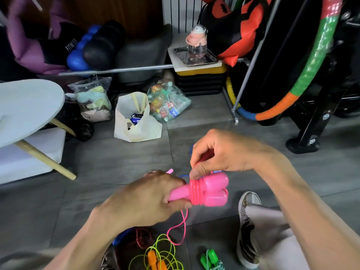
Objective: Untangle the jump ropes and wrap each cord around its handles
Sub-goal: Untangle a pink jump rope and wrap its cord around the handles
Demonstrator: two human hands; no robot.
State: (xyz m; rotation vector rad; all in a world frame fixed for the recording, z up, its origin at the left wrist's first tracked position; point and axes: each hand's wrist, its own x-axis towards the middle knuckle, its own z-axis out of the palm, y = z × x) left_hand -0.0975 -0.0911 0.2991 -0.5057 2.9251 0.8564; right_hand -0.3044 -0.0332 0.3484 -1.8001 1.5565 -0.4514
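Bare grey floor (pixel 116 162) lies open ahead, hemmed by bags and gear. Left hand (pixel 148 199) grips the pink handles (pixel 206 191) (paired, several coils on); right hand (pixel 220 152) pinches the pink cord (pixel 179 228) above them.

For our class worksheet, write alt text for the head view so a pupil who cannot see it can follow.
A person's left hand grips two pink jump-rope handles held together, while the right hand winds the pink cord around them. On the grey floor below lie orange handles with a yellow-green cord and green handles.
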